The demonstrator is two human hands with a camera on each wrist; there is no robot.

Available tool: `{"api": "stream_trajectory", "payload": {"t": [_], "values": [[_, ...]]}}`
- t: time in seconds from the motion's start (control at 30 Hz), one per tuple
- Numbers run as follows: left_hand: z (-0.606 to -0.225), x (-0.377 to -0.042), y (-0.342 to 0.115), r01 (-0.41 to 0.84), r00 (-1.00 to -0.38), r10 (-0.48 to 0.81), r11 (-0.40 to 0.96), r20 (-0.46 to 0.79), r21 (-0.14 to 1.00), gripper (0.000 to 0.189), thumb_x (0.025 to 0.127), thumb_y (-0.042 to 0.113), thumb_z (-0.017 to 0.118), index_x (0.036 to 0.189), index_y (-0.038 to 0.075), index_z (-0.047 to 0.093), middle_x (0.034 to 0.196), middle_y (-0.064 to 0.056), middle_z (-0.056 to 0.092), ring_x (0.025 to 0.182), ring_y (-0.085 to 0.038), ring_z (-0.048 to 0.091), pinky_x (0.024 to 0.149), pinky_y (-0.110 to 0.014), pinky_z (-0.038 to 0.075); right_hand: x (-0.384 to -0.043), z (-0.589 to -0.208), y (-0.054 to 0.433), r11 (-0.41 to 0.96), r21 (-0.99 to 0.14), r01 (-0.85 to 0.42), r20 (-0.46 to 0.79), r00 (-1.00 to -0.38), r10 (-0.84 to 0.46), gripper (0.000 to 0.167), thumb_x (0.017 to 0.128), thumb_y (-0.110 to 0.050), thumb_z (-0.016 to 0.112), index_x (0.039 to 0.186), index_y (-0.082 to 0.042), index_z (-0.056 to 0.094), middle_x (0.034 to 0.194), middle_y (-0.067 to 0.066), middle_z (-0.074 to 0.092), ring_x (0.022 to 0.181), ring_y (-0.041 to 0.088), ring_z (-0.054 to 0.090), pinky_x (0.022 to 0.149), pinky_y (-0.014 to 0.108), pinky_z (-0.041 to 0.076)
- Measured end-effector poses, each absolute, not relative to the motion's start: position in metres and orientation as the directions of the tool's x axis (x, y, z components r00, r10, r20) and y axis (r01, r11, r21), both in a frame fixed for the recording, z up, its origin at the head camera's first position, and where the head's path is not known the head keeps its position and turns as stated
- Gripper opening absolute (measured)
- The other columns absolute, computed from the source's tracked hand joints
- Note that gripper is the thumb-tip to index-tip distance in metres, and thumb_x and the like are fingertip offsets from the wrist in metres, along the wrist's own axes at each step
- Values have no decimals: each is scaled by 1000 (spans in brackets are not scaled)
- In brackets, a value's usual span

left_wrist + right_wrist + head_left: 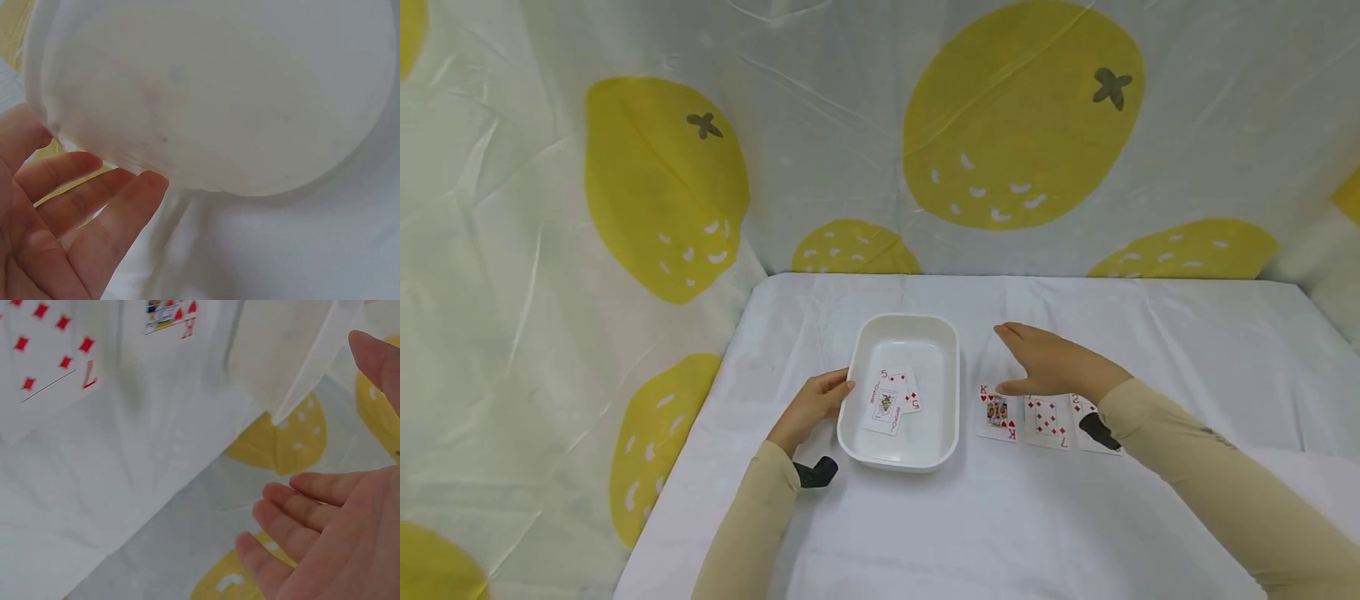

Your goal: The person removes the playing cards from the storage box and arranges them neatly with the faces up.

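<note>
My left hand grips the left rim of a white rectangular tray, its thumb at the edge and fingers against the outer side. In the left wrist view, the tray shows its pale wall and underside. Inside lie a joker card and a five of diamonds, the joker partly on top. To the tray's right my right hand hovers with thumb and fingers spread apart, holding nothing. Below it, face up, are a king of hearts and a seven of diamonds.
A third red card marked 2 lies at the row's right end, partly covered by the right wrist's black camera. White cloth covers the table. Lemon-print sheeting hangs behind and at the left.
</note>
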State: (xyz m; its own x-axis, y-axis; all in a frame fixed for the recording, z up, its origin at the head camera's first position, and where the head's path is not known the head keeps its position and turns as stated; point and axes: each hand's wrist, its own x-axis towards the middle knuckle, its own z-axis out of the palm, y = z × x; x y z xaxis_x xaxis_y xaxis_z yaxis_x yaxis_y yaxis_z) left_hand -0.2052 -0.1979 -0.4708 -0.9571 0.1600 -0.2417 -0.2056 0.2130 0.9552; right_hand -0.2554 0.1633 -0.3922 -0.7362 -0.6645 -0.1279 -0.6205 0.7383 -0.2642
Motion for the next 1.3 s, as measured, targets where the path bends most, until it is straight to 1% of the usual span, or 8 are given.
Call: {"api": "stream_trajectory", "payload": {"t": [0.23,0.4,0.53,0.67,0.93,1.0,1.13,1.3], "values": [[-471,-205,-198,-211,-957,152,227,-249,951,43,92,22,53,132,8,47,125,-11,51,104,-26,54,80,-36,49,-260,-385,114,661,-280,-696,-47,-678,-734,88,77,-43,67,135,10,27,136,25,32,124,37,31,102,45,26],[-472,-207,-198,-221,-956,144,228,-257,948,41,91,22,54,130,10,49,123,-9,53,101,-23,55,79,-35,49,-261,-381,79,627,-290,-723,-48,-644,-764,92,77,-46,66,136,11,24,138,25,29,126,35,30,103,41,24],[-472,-207,-198,-211,-959,142,231,-247,950,42,91,24,54,130,7,49,123,-10,53,100,-22,56,79,-36,49,-261,-381,52,605,-288,-742,-59,-617,-785,92,77,-47,65,136,10,25,138,24,29,126,33,29,104,39,22],[-472,-206,-199,-198,-960,152,228,-235,953,44,91,24,54,130,5,48,125,-12,52,102,-24,55,80,-36,49,-259,-384,26,608,-305,-733,-98,-610,-786,92,76,-48,66,137,8,25,139,22,29,127,32,29,105,39,22],[-472,-205,-200,-167,-956,207,203,-209,965,44,91,23,54,130,4,47,128,-15,48,109,-30,51,83,-39,47,-256,-401,-11,672,-302,-677,-221,-636,-740,97,71,-49,71,139,3,25,141,17,29,127,25,30,103,33,25],[-473,-205,-200,-164,-956,207,206,-206,965,44,91,23,54,130,4,47,128,-14,48,109,-29,51,83,-39,47,-255,-407,-16,689,-304,-658,-249,-643,-724,96,69,-48,73,138,2,27,137,16,33,124,24,35,102,33,28],[-472,-205,-199,-154,-958,204,222,-200,963,43,92,22,53,130,4,47,127,-13,49,107,-27,52,81,-37,48,-251,-421,-22,732,-287,-618,-299,-668,-681,91,66,-49,75,131,2,37,120,13,44,107,22,47,92,33,40],[-471,-204,-199,-152,-961,190,233,-199,960,43,92,21,52,131,4,46,127,-12,50,105,-25,53,79,-36,49,-247,-436,-28,785,-217,-580,-341,-709,-618,76,60,-51,78,111,1,53,98,8,44,86,19,46,75,34,46]]}}
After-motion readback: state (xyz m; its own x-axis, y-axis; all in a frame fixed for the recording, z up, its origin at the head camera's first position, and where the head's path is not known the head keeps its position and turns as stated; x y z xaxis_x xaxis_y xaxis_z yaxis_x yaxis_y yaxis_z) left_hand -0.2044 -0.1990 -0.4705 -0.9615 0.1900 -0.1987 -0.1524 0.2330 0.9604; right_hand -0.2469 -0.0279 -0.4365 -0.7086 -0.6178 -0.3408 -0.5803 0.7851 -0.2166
